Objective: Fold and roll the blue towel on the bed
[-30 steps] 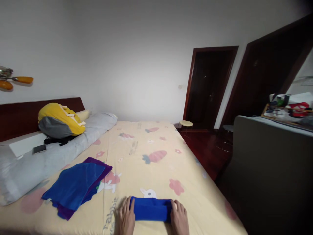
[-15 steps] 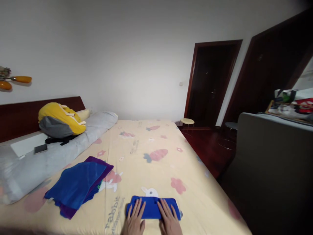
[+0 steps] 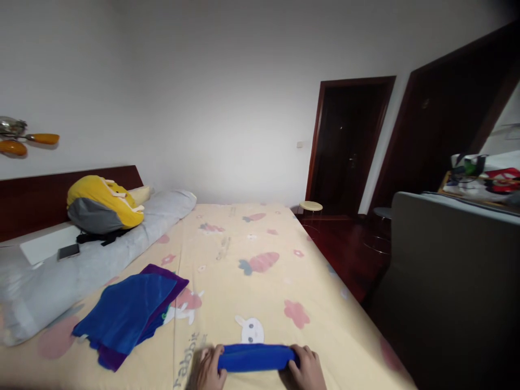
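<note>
A small blue cloth [image 3: 257, 357], folded into a narrow strip, lies on the patterned bed sheet [image 3: 260, 281] at the near edge. My left hand [image 3: 210, 369] grips its left end and my right hand [image 3: 307, 369] grips its right end, fingers curled around the fabric. A loose pile of blue cloth [image 3: 124, 310] over purple cloth [image 3: 173, 281] rests on the sheet to the left, apart from both hands.
A long grey pillow [image 3: 89, 265] runs along the left with a yellow and grey plush [image 3: 101, 203] and a phone [image 3: 68, 251] on it. A grey sofa back [image 3: 455, 271] stands at the right. Dark floor, a small stool [image 3: 311, 206] and a doorway [image 3: 345, 146] lie beyond the bed.
My hands went from lying flat on top of the blue cloth to gripping its two ends. The cloth now looks narrower, and it sits closer to the bottom of the view.
</note>
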{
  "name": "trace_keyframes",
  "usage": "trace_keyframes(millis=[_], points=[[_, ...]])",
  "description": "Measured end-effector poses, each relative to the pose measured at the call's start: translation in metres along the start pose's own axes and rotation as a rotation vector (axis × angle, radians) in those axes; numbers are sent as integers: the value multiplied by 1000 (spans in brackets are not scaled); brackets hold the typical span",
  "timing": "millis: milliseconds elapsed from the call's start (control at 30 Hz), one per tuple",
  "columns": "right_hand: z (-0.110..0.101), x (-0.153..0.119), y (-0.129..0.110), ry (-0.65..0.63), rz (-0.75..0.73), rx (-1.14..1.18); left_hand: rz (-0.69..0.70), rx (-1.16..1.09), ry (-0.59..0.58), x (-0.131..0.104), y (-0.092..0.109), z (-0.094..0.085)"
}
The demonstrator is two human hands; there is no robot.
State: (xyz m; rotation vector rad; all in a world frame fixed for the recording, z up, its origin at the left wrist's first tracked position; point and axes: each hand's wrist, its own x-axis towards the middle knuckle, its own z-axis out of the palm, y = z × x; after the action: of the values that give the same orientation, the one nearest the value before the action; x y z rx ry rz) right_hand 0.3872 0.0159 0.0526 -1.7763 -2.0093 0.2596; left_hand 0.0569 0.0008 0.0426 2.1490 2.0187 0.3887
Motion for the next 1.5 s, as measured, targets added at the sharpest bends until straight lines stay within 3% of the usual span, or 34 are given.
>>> trace_keyframes(millis=[133, 267, 433, 533, 600, 700, 800, 1000, 1133, 1300, 1400, 1500], points=[[-5, 11, -7, -15, 164, -48, -168, -59, -32, 11, 10, -6], [13, 11, 2, 97, 170, -142, -248, 72, 40, 23, 15, -4], [48, 9, 10, 282, -65, -185, -169, 205, 155, 29, 19, 4], [71, 14, -5, 339, -292, -112, -51, 138, 169, 33, 39, 17], [84, 17, -23, 311, -423, -81, 43, 56, 133, 35, 59, 30], [96, 19, -46, 211, -497, -81, 143, -41, 11, 35, 80, 50], [95, 18, -46, 135, -492, -89, 158, -36, -64, 32, 76, 58], [62, 11, 10, 60, -334, -78, 234, 54, -70, 18, 26, 28], [38, 9, 24, -74, -184, -22, 188, 76, -135, 15, 17, 6], [-11, 27, -3, -154, -117, 3, 94, 103, -170, 22, 24, -5], [-58, 54, -26, -140, -108, -6, 19, 72, -100, 28, 22, -7], [-113, 82, -55, -98, -199, 34, -23, -21, 6, 36, 24, -6]])
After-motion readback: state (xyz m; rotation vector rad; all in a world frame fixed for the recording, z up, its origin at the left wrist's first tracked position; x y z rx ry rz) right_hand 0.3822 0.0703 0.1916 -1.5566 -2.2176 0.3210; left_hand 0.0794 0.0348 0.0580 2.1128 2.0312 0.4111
